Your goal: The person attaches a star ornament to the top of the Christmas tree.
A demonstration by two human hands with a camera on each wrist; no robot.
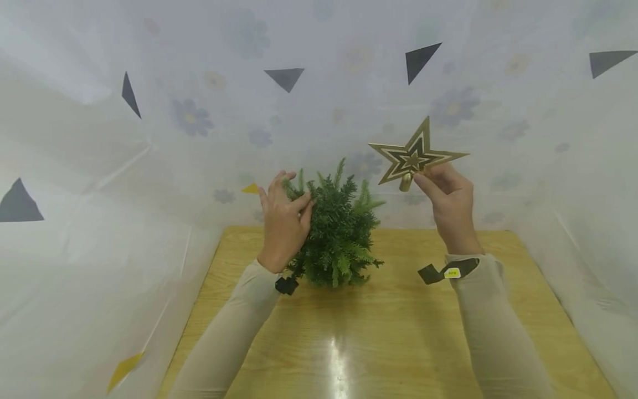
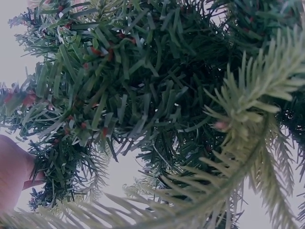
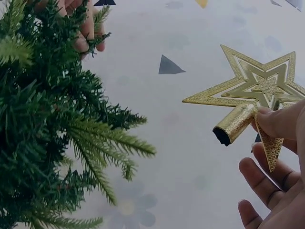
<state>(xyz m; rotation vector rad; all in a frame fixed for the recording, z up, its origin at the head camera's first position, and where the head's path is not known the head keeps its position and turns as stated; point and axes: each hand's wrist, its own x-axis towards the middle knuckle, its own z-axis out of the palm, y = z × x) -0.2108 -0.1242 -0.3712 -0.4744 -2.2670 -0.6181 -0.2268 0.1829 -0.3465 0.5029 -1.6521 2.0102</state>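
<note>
A small artificial Christmas tree (image 1: 339,233) stands on the wooden table, its green branches filling most of the left wrist view. At its upper left side my left hand (image 1: 286,219) pinches a branch between thumb and fingers; in the right wrist view those fingertips (image 3: 82,44) show among the needles. My right hand (image 1: 451,197) holds a gold star tree topper (image 1: 412,158) by a lower point, above and right of the tree. The star's hollow tube base (image 3: 233,126) points downward, apart from the branches.
The pale wooden table (image 1: 399,332) reaches back to white sheeting (image 1: 324,122) printed with flowers, which also rises on both sides. Dark triangles (image 1: 420,61) and yellow triangles (image 1: 124,370) are stuck on the sheeting. A black strap (image 1: 463,270) circles the right wrist.
</note>
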